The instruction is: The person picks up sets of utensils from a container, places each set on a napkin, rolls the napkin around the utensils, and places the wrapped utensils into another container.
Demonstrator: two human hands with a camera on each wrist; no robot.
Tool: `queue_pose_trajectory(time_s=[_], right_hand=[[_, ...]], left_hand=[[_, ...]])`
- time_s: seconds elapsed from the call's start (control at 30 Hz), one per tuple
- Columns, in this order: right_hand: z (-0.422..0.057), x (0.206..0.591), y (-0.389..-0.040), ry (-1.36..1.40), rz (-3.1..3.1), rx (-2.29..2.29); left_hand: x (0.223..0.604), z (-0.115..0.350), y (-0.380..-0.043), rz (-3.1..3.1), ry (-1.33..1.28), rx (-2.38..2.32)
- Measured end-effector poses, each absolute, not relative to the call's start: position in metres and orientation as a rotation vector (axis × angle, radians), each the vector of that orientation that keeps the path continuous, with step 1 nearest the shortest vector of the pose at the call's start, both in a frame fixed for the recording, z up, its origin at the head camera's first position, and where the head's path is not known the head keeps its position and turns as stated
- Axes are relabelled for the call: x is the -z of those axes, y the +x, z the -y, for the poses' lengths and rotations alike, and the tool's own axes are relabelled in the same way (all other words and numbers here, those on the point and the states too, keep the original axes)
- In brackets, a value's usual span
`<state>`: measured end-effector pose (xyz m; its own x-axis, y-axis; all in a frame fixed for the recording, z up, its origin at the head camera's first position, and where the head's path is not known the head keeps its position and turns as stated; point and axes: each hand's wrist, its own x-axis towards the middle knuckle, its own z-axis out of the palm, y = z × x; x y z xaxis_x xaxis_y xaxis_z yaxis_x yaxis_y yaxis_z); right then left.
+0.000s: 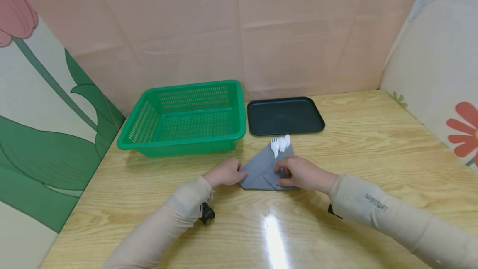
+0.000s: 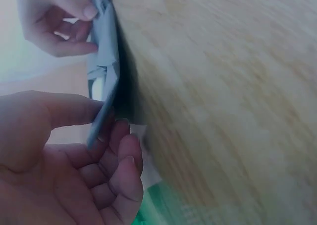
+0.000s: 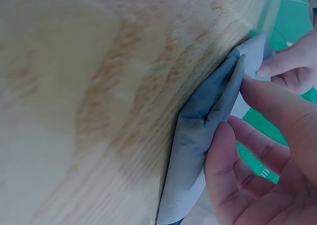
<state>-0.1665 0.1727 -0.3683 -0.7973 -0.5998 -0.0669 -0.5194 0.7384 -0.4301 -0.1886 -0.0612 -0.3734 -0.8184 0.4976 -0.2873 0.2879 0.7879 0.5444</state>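
A grey cloth napkin (image 1: 257, 167) lies folded on the table, with a white plastic fork (image 1: 275, 146) and another white plastic utensil (image 1: 285, 143) poking out of its top. The rest of the cutlery is hidden in the cloth. At the napkin's left corner my left hand (image 1: 225, 172) pinches the edge between thumb and fingers; the left wrist view shows the fold (image 2: 103, 118) raised there. My right hand (image 1: 304, 173) holds the right part with bent thumb and fingers. A loose flap (image 3: 225, 93) bulges beside those fingertips in the right wrist view.
A green perforated basket (image 1: 186, 144) stands behind and to the left of the napkin. Beside it, a black tray (image 1: 285, 116) lies flat near the back wall. The wooden table (image 1: 373, 144) extends to the right, up to a patterned wall covering (image 1: 437, 74).
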Motion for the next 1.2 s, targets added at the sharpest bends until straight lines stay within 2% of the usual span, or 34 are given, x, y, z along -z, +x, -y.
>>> queue_pose_trajectory(time_s=[0.47, 1.2], right_hand=[[-0.175, 0.371, -0.168, -0.898, -2.735, 0.622], [-0.175, 0.372, -0.167, -0.849, -2.718, 0.657]], left_hand=[[0.358, 0.053, -0.187, -2.570, 0.594, -0.796], [0.354, 0.031, -0.184, -2.490, 0.579, -1.083]])
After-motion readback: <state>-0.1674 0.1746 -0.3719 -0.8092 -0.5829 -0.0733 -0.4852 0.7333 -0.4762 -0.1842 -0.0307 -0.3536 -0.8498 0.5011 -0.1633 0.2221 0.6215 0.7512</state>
